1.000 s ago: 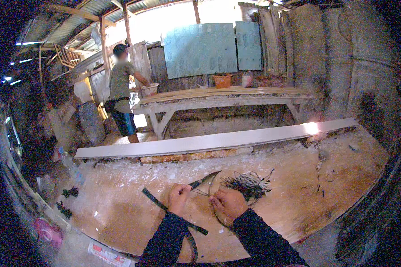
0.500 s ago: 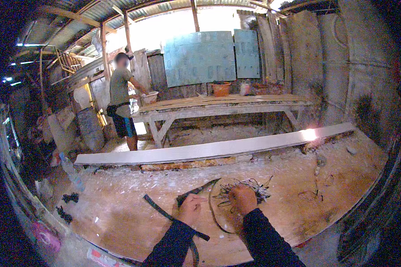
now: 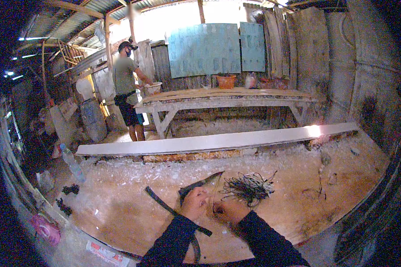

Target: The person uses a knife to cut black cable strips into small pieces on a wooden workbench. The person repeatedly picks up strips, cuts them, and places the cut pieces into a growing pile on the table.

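My left hand (image 3: 194,202) is closed on a dark flat strip (image 3: 205,181), whose tapered end points away to the right. From that end a thin band (image 3: 216,189) curves down toward my right hand. My right hand (image 3: 231,210) is beside the left one, its fingers closed and slightly blurred; what they hold is hidden. Just beyond it lies a loose bundle of thin black and pale cords (image 3: 248,188) on the wooden tabletop (image 3: 129,213). Another dark strap (image 3: 161,201) lies slantwise by my left wrist.
A long white board (image 3: 200,142) spans the tabletop's far side. At left lie a clear plastic bottle (image 3: 72,162) and small black clumps (image 3: 70,190). Behind, a person (image 3: 127,80) stands at a long bench (image 3: 227,98) bearing an orange pot (image 3: 226,81).
My right hand has come off the cord bundle and moved left and nearer, close to my left hand. The left hand stays in about the same place on the strip.
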A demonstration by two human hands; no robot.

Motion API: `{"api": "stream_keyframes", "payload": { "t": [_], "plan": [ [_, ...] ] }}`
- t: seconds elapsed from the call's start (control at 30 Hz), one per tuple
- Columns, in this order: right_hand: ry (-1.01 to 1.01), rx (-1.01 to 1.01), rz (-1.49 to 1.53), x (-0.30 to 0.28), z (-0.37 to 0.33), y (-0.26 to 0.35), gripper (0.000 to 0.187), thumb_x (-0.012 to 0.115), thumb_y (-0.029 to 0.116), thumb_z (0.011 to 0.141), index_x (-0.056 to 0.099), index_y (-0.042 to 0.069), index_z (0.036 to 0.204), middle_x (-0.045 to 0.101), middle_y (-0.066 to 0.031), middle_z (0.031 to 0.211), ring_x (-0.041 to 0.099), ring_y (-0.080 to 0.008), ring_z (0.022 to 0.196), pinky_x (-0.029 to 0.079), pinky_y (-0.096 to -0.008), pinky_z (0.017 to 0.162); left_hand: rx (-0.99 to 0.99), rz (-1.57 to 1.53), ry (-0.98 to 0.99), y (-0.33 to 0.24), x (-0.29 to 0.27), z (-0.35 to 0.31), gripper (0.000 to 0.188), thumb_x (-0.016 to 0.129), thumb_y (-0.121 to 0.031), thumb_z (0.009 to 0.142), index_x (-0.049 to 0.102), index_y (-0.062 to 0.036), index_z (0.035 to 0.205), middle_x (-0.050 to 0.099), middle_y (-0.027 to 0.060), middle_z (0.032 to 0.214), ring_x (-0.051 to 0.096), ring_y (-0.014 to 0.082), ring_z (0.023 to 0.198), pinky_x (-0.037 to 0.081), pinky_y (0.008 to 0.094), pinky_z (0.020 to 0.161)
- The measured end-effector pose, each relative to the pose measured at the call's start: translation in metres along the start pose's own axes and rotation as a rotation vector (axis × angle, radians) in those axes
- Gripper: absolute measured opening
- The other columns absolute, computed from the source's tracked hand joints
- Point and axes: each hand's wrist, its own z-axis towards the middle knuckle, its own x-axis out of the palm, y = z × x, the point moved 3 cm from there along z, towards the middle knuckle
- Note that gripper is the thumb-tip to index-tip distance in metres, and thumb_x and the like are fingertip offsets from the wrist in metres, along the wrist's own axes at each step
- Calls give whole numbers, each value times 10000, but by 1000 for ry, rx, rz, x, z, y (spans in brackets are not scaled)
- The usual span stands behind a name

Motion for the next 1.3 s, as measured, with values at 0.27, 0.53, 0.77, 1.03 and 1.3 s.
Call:
{"api": "stream_keyframes", "payload": {
  "t": [0.27, 0.53, 0.77, 1.03, 1.3],
  "plan": [
    [-24, -89, 133, 18, 12, -12, 186, 523, 248, 745, 551, 89, 838, 565, -150, 676, 560, -311, 625, 424, -384, 555, 523, -422, 642, -160, -67, -22, 288, 506, -159, 741, 537, -65, 1012, 512, 97, 942, 500, 269, 927, 434, 352, 769],
    [-249, -171, -42, 35, 16, -13, 153, 548, 230, 718, 543, 85, 765, 564, -149, 666, 553, -326, 627, 427, -397, 553, 616, -91, 309, -282, -108, -33, 160, 489, -171, 624, 551, -45, 700, 505, 49, 719, 483, 169, 678, 383, 266, 626],
    [-313, -194, 25, 24, 16, -6, 134, 522, 222, 725, 535, 91, 748, 565, -152, 661, 550, -340, 612, 428, -415, 549, 645, -117, 274, -314, -109, -23, 169, 490, -172, 613, 549, -34, 690, 504, 57, 717, 482, 174, 637, 395, 270, 625],
    [-309, -201, 198, 29, 20, -23, 146, 501, 211, 750, 528, 72, 787, 566, -156, 706, 547, -340, 642, 427, -414, 561, 221, 296, 886, -278, -44, -18, 251, 498, -175, 652, 526, -54, 870, 508, 85, 813, 494, 226, 812, 430, 326, 702],
    [-322, -165, 936, 49, 41, -47, 134, 533, 97, 761, 554, 22, 869, 588, -70, 775, 550, -159, 702, 432, -271, 616, 148, 238, 256, -92, -39, 45, 471, 539, -182, 666, 484, -149, 1133, 467, 106, 1151, 403, 256, 1104, 273, 440, 939]
  ]
}}
